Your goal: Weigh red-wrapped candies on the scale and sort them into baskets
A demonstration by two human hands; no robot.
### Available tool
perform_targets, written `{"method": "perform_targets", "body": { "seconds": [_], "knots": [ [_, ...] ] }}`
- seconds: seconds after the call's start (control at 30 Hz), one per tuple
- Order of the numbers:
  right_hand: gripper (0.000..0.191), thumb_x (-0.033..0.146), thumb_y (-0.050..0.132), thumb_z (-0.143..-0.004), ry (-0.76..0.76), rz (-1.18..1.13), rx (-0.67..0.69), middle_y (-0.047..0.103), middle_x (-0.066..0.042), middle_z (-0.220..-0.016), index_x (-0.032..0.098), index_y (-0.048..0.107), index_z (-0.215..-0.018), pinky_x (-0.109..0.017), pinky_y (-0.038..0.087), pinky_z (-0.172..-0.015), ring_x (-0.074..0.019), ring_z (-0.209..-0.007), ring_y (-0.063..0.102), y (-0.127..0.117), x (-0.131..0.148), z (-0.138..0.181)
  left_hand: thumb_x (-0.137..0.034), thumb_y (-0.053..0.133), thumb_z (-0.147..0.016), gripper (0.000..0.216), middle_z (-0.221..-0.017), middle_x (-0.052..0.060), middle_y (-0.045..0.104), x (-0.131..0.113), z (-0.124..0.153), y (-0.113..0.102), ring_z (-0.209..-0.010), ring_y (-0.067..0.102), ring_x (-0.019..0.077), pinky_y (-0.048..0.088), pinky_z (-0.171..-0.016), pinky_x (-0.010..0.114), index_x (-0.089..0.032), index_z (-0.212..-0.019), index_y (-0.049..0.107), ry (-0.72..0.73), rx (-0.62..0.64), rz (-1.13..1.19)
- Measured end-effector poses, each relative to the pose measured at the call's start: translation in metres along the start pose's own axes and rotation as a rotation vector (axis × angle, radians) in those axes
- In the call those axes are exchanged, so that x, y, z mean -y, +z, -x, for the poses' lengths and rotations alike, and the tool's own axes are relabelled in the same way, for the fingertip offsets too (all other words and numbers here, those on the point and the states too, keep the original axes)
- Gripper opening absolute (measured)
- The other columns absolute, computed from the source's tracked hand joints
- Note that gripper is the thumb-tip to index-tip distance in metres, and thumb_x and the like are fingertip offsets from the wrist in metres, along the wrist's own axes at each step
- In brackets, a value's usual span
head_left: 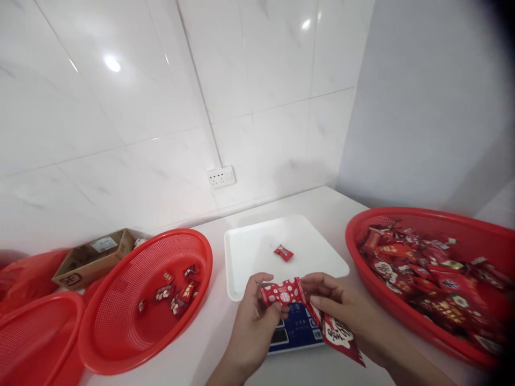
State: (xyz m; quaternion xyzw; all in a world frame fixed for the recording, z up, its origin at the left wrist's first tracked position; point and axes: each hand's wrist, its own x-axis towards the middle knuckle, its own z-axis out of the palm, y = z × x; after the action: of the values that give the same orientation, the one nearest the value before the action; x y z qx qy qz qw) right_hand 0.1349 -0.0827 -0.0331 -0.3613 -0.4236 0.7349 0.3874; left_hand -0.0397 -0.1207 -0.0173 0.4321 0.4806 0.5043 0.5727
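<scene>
Between thumb and fingers, my left hand [255, 324] grips a small red wrapped candy [285, 292] with white round prints. My right hand [346, 303] is closed on a larger red candy packet [337, 336] with white and black lettering, which hangs down below the fingers. Its fingertips also meet the right end of the small candy. Both hands are above the blue panel of a scale [298, 329], hiding part of it. Just beyond them a white tray [245, 249] holds one red wrapped candy [284, 252].
On the right stands a red basket [438, 214] heaped with red candy packets. To the left, another red basket [120, 316] has several candies in it, beside a further red basket [40, 343]. A cardboard box [94, 257] and red bags [32, 276] are behind. A socket [221, 177] is on the tiled wall.
</scene>
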Motion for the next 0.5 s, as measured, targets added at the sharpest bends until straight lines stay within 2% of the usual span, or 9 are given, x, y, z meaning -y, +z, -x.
{"method": "perform_targets", "body": {
  "seconds": [0.13, 0.2, 0.3, 0.4, 0.5],
  "knots": [
    [0.034, 0.036, 0.076, -0.060, -0.005, 0.000, -0.095, 0.068, -0.004, -0.095, 0.024, 0.061, -0.088, -0.033, 0.050, -0.072, -0.0189, -0.081, 0.064, -0.001, -0.002, 0.005, -0.023, 0.052, -0.080, 0.025, -0.084, 0.000, 0.062, -0.001, -0.007, -0.004, -0.076, 0.059, 0.0128, 0.047, -0.076, 0.029, -0.021, -0.105, 0.046, 0.048, 0.018, -0.079],
    [0.034, 0.037, 0.076, -0.060, -0.010, -0.001, -0.118, 0.068, -0.004, -0.096, 0.024, 0.061, -0.088, -0.034, 0.050, -0.072, -0.0193, -0.081, 0.063, -0.003, -0.002, 0.007, -0.023, 0.049, -0.082, 0.025, -0.093, 0.002, 0.063, -0.003, -0.013, -0.009, -0.087, 0.060, 0.0151, 0.045, -0.082, 0.032, -0.022, -0.107, 0.046, 0.121, -0.025, -0.178],
    [0.033, 0.037, 0.076, -0.060, -0.015, -0.008, -0.139, 0.068, -0.004, -0.096, 0.024, 0.063, -0.087, -0.032, 0.049, -0.071, -0.0183, -0.081, 0.063, -0.003, -0.002, 0.011, -0.025, 0.049, -0.083, 0.031, -0.119, 0.008, 0.056, -0.006, -0.022, -0.021, -0.116, 0.049, 0.0208, 0.034, -0.099, 0.039, -0.021, -0.113, 0.047, 0.302, -0.208, -0.470],
    [0.031, 0.039, 0.076, -0.060, -0.014, -0.007, -0.160, 0.068, -0.003, -0.092, 0.023, 0.064, -0.084, -0.029, 0.049, -0.066, -0.0167, -0.075, 0.062, -0.003, -0.003, 0.012, -0.027, 0.050, -0.083, 0.038, -0.133, 0.011, 0.048, -0.004, -0.024, -0.030, -0.129, 0.034, 0.0243, 0.025, -0.105, 0.045, -0.020, -0.120, 0.047, 0.436, -0.359, -0.699],
    [0.030, 0.041, 0.075, -0.061, -0.039, 0.021, -0.176, 0.068, -0.003, -0.087, 0.022, 0.064, -0.082, -0.028, 0.049, -0.062, -0.0163, -0.071, 0.061, -0.002, -0.005, 0.012, -0.025, 0.049, -0.084, 0.031, -0.127, 0.010, 0.054, 0.005, -0.014, -0.029, -0.127, 0.036, 0.0252, 0.028, -0.104, 0.046, -0.022, -0.114, 0.054, 0.549, -0.305, -0.742]
  ]
}}
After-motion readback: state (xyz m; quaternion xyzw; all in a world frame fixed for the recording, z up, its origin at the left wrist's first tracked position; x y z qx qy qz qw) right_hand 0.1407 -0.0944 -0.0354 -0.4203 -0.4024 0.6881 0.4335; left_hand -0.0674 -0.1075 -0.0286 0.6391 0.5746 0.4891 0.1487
